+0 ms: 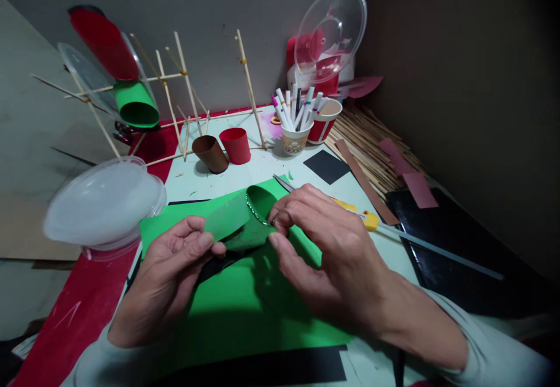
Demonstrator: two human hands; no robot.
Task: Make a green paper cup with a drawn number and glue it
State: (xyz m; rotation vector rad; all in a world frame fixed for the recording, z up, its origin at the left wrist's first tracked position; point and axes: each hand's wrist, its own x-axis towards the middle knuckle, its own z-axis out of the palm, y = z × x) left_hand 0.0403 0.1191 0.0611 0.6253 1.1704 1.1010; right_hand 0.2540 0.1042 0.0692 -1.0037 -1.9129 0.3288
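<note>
Between my hands is a curled piece of green paper (231, 224), with a glittery green line along one edge of its curl. My left hand (179, 261) pinches the flat end of this paper between thumb and fingers. At the curled end, my right hand (319, 241) closes its thumb and fingertips on the edge by the glittery line. Under both hands lies a large green sheet (262, 299). The tip of a pointed metal blade (282, 182) shows beyond my right hand; the rest is hidden behind it.
A red paper tube (235, 146) and a brown one (210, 154) stand behind the sheet, before a wooden stick frame (251, 90). Markers fill a paper cup (296, 140). A yellow glue gun (370, 220) with a long glue stick lies right; plastic lids (105, 203) lie left.
</note>
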